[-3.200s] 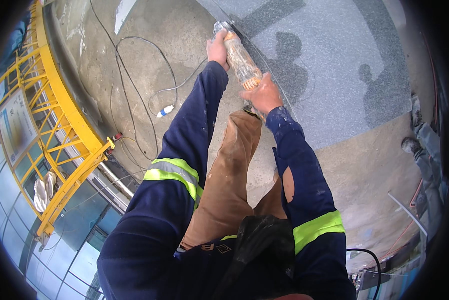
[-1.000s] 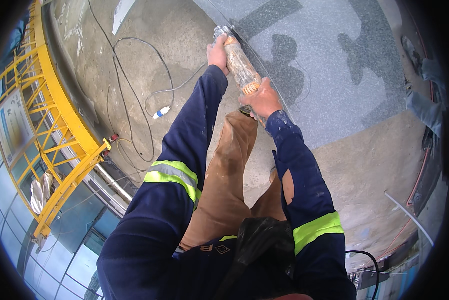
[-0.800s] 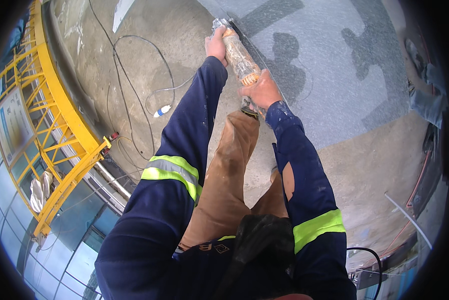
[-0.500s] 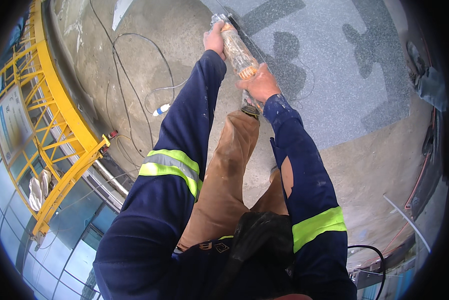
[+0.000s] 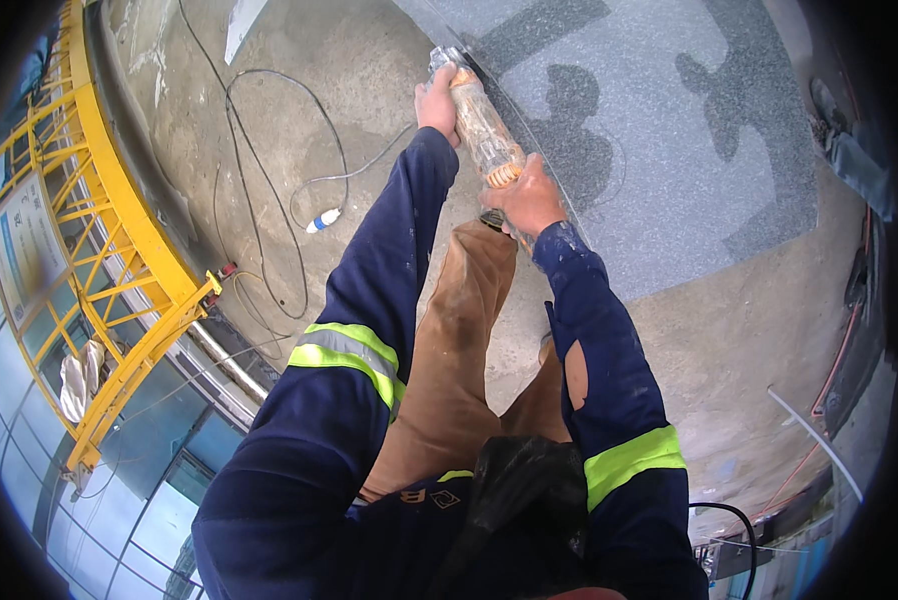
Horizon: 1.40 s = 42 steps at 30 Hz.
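Note:
A dusty orange angle grinder (image 5: 487, 130) lies slantwise across the near left edge of a speckled grey stone slab (image 5: 669, 200). My left hand (image 5: 437, 104) is closed around its far, metal head end. My right hand (image 5: 532, 197) grips the rear of the body, behind the orange vented ring. A dark thin edge that looks like the cutting disc shows along the right side of the head. A pale straight line runs over the slab beside the tool. Whether the disc is spinning I cannot tell.
Left of me a black cable (image 5: 254, 180) loops over the concrete floor, with a blue and white plug connector (image 5: 323, 220). Farther left stands a yellow metal frame (image 5: 119, 200) before glass panes. My brown-trousered leg (image 5: 464, 300) is just below the grinder. A white rod (image 5: 814, 440) lies at the right.
Both hands and the grinder have shifted a little toward me and slightly right along the slab's edge. My grip on the tool looks the same.

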Tool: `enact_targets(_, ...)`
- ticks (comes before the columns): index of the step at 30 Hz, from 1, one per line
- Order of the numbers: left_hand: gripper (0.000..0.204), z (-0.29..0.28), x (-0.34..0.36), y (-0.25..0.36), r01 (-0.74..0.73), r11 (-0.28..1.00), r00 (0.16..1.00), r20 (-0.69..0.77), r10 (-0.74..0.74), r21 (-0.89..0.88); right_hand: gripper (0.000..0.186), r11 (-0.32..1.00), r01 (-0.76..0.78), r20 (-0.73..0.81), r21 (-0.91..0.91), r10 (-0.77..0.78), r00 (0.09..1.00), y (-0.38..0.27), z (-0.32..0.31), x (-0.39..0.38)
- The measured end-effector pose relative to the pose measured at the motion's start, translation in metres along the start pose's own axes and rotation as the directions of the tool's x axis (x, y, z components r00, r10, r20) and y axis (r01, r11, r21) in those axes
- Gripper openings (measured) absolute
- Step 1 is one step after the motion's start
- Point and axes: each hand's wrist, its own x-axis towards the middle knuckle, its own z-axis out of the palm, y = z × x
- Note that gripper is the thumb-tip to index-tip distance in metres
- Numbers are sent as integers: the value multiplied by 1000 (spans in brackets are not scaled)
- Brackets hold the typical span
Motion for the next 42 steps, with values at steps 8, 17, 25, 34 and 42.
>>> enact_targets(8, 66, -9, 38, 9, 51, 992, 993, 113, -38, -116, 74, 996, 35, 10, -78, -35, 999, -13, 3, 26)
enact_targets(17, 42, -3, 36, 8, 24, 999, 999, 26, -23, -29, 70, 995, 56, -6, -79, -57, 998, -15, 3, 26)
enact_targets(25, 43, -2, 6, -2, 2, 999, 1000, 14, -2, -36, 63, 998, 56, -34, -32, -57, 998, 1, 2, 1)
enact_targets(34, 44, 1, -6, -5, -21, 999, 1000, -2, 21, -47, 66, 998, 52, -37, -38, -54, 998, 10, 1, -2)
enact_targets(42, 44, -3, -2, -15, -17, 999, 1000, -4, 17, -42, 70, 999, 29, -20, -22, -30, 999, 16, 0, -4)
